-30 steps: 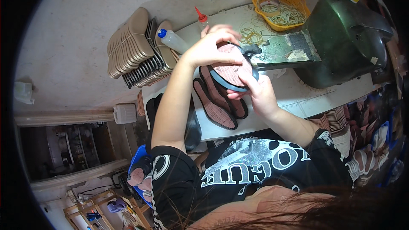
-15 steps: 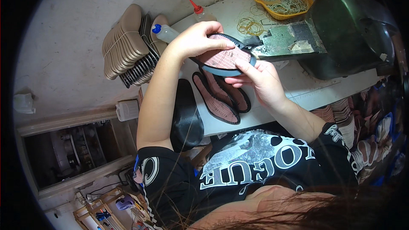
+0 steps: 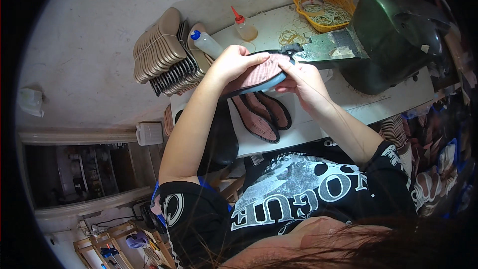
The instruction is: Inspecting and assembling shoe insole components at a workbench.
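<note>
A shoe insole (image 3: 261, 73) with a pink, line-patterned face, a black edge and a blue-grey side is held up over the table, tilted. My left hand (image 3: 230, 67) grips its left part, thumb on the pink face. At its right end my right hand (image 3: 308, 83) pinches the rim, thumb on top and fingers beneath. This end is close to the tip of a green machine's flat arm (image 3: 331, 50); whether they touch I cannot tell. Below, several similar pink insoles (image 3: 255, 123) with dark edges lie on the white table (image 3: 239, 144).
Bundled beige insoles (image 3: 158, 47) are stacked by the wall, beside a blue-capped bottle (image 3: 208, 45) and a red-tipped bottle (image 3: 246, 30). An orange basket (image 3: 318, 24) of cords stands at the back. The green machine's body (image 3: 381, 35) fills the right. A black padded form (image 3: 219, 142) is near my left arm.
The insole has tilted, so its blue-grey side shows more and its pink face less. Both hands still hold it. The whole view has shifted slightly.
</note>
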`<state>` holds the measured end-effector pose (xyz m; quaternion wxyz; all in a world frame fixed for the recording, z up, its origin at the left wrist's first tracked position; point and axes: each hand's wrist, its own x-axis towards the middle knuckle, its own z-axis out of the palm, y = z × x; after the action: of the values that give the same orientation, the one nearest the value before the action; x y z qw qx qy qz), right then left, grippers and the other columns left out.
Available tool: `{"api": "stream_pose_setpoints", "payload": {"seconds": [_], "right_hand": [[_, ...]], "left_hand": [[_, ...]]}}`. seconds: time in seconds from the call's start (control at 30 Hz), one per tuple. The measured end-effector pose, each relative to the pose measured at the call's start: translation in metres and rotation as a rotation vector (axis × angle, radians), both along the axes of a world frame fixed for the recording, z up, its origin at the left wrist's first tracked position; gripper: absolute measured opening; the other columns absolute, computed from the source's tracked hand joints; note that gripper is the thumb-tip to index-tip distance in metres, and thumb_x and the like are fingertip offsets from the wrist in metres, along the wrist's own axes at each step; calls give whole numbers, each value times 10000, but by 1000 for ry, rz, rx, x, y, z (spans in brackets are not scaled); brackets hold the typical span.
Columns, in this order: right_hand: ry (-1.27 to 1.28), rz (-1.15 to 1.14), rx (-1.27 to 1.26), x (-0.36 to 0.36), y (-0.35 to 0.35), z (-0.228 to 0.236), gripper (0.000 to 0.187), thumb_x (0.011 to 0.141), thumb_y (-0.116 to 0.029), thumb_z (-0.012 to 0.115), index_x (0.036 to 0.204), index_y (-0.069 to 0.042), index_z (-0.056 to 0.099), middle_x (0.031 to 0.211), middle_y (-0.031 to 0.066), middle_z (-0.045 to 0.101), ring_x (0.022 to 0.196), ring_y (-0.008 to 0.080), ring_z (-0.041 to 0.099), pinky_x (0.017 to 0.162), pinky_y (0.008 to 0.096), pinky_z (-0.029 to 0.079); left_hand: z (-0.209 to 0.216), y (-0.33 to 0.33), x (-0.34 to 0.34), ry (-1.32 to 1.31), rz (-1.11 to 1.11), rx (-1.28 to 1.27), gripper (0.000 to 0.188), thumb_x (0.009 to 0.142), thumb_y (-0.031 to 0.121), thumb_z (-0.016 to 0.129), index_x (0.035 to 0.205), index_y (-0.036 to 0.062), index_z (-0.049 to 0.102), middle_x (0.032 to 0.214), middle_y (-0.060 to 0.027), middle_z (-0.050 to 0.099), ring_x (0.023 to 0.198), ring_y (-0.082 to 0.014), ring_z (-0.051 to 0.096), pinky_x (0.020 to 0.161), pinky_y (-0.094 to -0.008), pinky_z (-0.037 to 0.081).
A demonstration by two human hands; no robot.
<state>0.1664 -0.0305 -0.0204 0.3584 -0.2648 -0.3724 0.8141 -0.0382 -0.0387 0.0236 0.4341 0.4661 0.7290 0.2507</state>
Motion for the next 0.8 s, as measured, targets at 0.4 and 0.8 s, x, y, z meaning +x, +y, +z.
{"api": "stream_pose_setpoints", "payload": {"seconds": [0.4,0.8], "right_hand": [[-223,323,107,27,1,1,293,839,-261,677,971,-1,654,877,55,677,760,110,642,715,259,519],[-191,188,177,24,11,-1,279,873,-249,652,921,25,676,828,41,671,699,63,585,649,219,470]], "left_hand": [[16,-27,34,-168,2,-178,602,842,545,595,826,-51,679,704,-138,659,474,-172,598,469,-253,495],[-6,-34,24,-153,10,-28,414,665,410,822,628,78,578,470,40,433,401,-55,372,408,-215,252]]}}
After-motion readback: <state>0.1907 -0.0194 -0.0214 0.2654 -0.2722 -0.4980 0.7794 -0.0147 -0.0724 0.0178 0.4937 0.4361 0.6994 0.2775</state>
